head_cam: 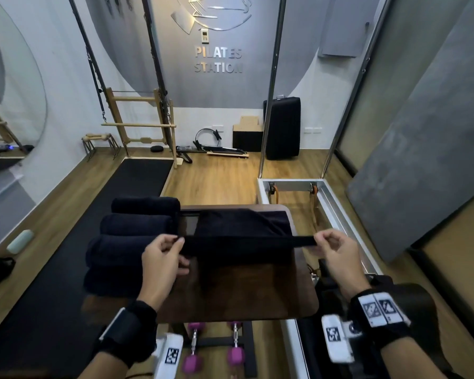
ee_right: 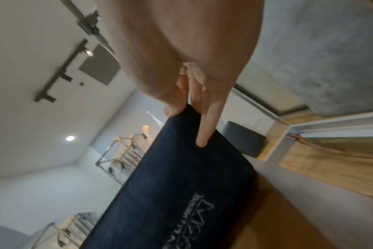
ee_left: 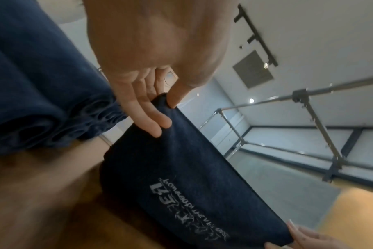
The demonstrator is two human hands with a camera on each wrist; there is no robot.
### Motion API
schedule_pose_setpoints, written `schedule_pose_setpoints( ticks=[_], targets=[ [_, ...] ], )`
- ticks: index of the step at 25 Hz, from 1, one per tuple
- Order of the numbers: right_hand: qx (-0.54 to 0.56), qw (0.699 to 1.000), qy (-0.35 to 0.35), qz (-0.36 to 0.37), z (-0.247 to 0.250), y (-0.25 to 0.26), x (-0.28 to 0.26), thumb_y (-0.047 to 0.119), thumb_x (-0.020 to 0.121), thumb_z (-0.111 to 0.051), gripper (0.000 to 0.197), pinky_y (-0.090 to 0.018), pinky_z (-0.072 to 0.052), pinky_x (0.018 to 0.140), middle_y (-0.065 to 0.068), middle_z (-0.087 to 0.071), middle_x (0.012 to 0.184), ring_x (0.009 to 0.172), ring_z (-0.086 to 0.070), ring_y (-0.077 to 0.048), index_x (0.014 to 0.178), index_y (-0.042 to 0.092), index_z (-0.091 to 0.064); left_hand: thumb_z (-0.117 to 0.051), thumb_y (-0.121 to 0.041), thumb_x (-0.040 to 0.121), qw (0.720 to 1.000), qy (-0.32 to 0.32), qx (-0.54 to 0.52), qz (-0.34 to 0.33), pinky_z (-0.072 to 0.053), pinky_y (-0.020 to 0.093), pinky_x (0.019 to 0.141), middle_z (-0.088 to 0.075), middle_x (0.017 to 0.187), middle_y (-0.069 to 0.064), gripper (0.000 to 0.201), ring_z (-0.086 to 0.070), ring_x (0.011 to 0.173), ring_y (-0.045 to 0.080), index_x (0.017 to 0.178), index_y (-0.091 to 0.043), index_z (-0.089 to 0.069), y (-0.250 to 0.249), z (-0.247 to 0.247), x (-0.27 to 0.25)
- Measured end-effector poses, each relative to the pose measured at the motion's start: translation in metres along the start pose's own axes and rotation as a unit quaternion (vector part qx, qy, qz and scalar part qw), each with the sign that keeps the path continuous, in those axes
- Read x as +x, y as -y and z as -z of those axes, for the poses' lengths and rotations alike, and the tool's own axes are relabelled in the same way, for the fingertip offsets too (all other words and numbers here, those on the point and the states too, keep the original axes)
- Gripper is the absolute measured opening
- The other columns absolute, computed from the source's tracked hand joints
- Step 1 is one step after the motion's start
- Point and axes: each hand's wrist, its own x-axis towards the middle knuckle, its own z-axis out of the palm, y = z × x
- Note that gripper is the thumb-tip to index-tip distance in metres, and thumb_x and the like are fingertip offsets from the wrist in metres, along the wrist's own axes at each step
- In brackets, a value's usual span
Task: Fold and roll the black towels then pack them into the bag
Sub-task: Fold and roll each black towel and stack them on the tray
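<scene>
On top of the dark wooden table (head_cam: 230, 296), taken as landmark, a black towel (head_cam: 241, 242) is held stretched above the surface, its far part draped over the table's far half. Along the table's left edge lies a row of rolled black towels (head_cam: 126, 244), side by side and touching. Below the table's near edge stand purple dumbbells (head_cam: 195, 356). No bag can be identified in any view.

The left hand (head_cam: 162, 258) pinches the towel's left corner between thumb and fingers (ee_left: 151, 118); the right hand (head_cam: 337, 253) pinches the right corner in the same way, its thumb (ee_right: 172, 109) on the hem. White printed lettering (ee_left: 187, 207) marks the hanging face.

Judged risks: either two-finger pinch may slip and drop a corner, spoiling edge alignment; uneven tension would skew the fold, giving a lopsided roll; a sweeping left hand could nudge the finished rolls off the edge.
</scene>
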Motion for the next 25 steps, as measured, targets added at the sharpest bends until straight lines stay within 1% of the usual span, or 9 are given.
schedule_pose_setpoints(
  ticks=[2,4,8,13,16,18,20,22,25],
  targets=[
    [-0.047,0.998,-0.001,-0.039,0.005,-0.03,-0.019,0.008,0.1,-0.067,0.02,-0.043,-0.061,0.056,-0.013,-0.074,0.072,0.059,-0.072,-0.032,0.082,0.015,-0.071,-0.065,-0.027,0.104,0.994,-0.021,0.104,0.0,-0.059,0.044,0.056,-0.07,0.091,0.011,0.006,-0.067,0.062,0.023,0.099,-0.025,-0.068,0.027,0.0,-0.015],
    [-0.093,0.995,-0.003,-0.043,0.008,-0.047,-0.028,0.012,0.1,-0.068,0.025,-0.029,-0.046,0.041,-0.008,-0.07,0.061,0.042,-0.06,-0.018,0.079,0.023,-0.072,-0.063,-0.036,0.103,0.982,-0.039,0.183,-0.016,-0.056,0.046,0.068,-0.069,0.088,0.003,0.014,-0.066,0.078,0.027,0.092,-0.028,-0.064,0.04,-0.002,-0.023],
    [-0.117,0.993,-0.008,-0.03,0.0,-0.048,-0.008,0.019,0.098,-0.072,0.02,-0.027,-0.05,0.053,0.001,-0.076,0.069,0.057,-0.068,-0.006,0.079,0.022,-0.075,-0.059,-0.041,0.104,0.971,-0.07,0.226,-0.035,-0.054,0.043,0.071,-0.066,0.092,-0.007,0.013,-0.067,0.082,0.023,0.098,-0.03,-0.06,0.033,-0.015,-0.015],
    [-0.12,0.992,-0.015,-0.027,-0.029,-0.044,0.057,0.024,0.094,-0.076,0.015,-0.032,-0.059,0.07,0.005,-0.077,0.073,0.073,-0.074,-0.01,0.08,0.02,-0.076,-0.053,-0.035,0.106,0.974,-0.082,0.208,-0.017,-0.054,0.033,0.052,-0.07,0.081,0.01,0.01,-0.067,0.042,0.017,0.101,-0.027,-0.056,0.026,-0.042,0.033],
    [-0.136,0.989,-0.009,-0.051,-0.051,-0.057,0.102,0.02,0.094,-0.076,0.016,-0.036,-0.06,0.069,-0.004,-0.076,0.075,0.074,-0.074,-0.022,0.08,0.012,-0.074,-0.051,-0.03,0.107,0.976,-0.096,0.193,0.009,-0.056,0.031,0.045,-0.066,0.087,0.012,0.009,-0.069,0.043,0.017,0.1,-0.024,-0.053,0.03,-0.063,0.067],
    [-0.155,0.985,0.002,-0.079,-0.062,-0.069,0.122,0.019,0.095,-0.075,0.019,-0.029,-0.054,0.055,-0.01,-0.074,0.074,0.06,-0.069,-0.024,0.08,0.008,-0.072,-0.052,-0.025,0.107,0.976,-0.104,0.186,0.038,-0.059,0.032,0.045,-0.061,0.092,0.011,0.01,-0.069,0.044,0.017,0.099,-0.02,-0.053,0.035,-0.074,0.084],
    [-0.18,0.976,0.023,-0.121,-0.071,-0.083,0.134,0.02,0.097,-0.073,0.021,-0.019,-0.042,0.04,-0.013,-0.069,0.064,0.039,-0.059,-0.019,0.087,0.002,-0.07,-0.053,-0.019,0.107,0.976,-0.107,0.175,0.076,-0.064,0.04,0.052,-0.063,0.097,0.015,0.007,-0.072,0.052,0.02,0.102,-0.014,-0.055,0.043,-0.085,0.097],
    [-0.18,0.972,0.041,-0.148,-0.076,-0.096,0.14,0.017,0.1,-0.069,0.021,-0.019,-0.04,0.036,-0.015,-0.067,0.062,0.033,-0.057,-0.014,0.096,-0.003,-0.069,-0.055,-0.014,0.105,0.973,-0.099,0.191,0.088,-0.066,0.047,0.069,-0.061,0.118,0.017,0.01,-0.075,0.08,0.03,0.115,-0.011,-0.055,0.052,-0.093,0.101],
    [-0.175,0.972,0.04,-0.149,-0.078,-0.105,0.147,0.01,0.102,-0.063,0.015,-0.018,-0.042,0.037,-0.006,-0.065,0.057,0.032,-0.053,-0.007,0.102,-0.002,-0.072,-0.063,-0.019,0.1,0.932,-0.064,0.351,-0.067,-0.054,0.043,0.086,-0.048,0.134,0.007,0.029,-0.059,0.113,0.032,0.128,-0.015,-0.056,0.066,-0.1,0.096]
  ],
)
